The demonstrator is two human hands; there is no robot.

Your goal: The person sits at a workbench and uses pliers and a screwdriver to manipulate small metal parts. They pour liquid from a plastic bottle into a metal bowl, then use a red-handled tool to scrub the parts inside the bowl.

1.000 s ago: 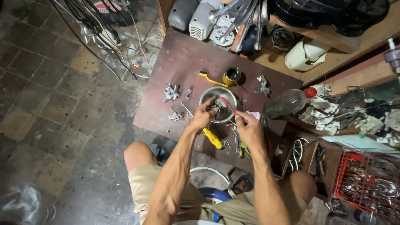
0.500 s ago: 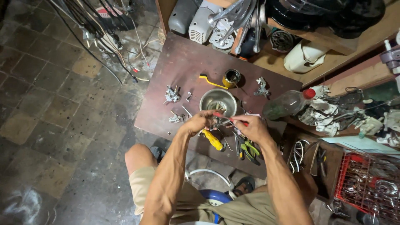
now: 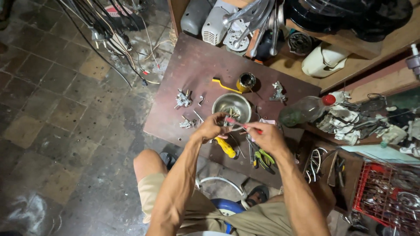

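Two hands — left hand (image 3: 213,127), right hand (image 3: 265,136) — fingers pinched on one red-handled tool (image 3: 243,126) above one steel bowl (image 3: 231,106).

On the desk (image 3: 197,70) a bowl (image 3: 232,107) sits near the middle. Behind it stands a small can (image 3: 246,81), with a handled tool (image 3: 224,85) just to its left and a small metal bracket (image 3: 278,91) to its right. Left of the bowl lie a metal fitting (image 3: 183,99) and, nearer the person, a smaller one (image 3: 188,123). A plastic bottle (image 3: 306,109) lies on its side at the desk's right edge. Before the bowl, the left hand (image 3: 211,127) and right hand (image 3: 267,136) meet above the desk; under them lie a screwdriver (image 3: 225,147) and pliers (image 3: 262,157). A crate (image 3: 385,196) stands on the floor far right.
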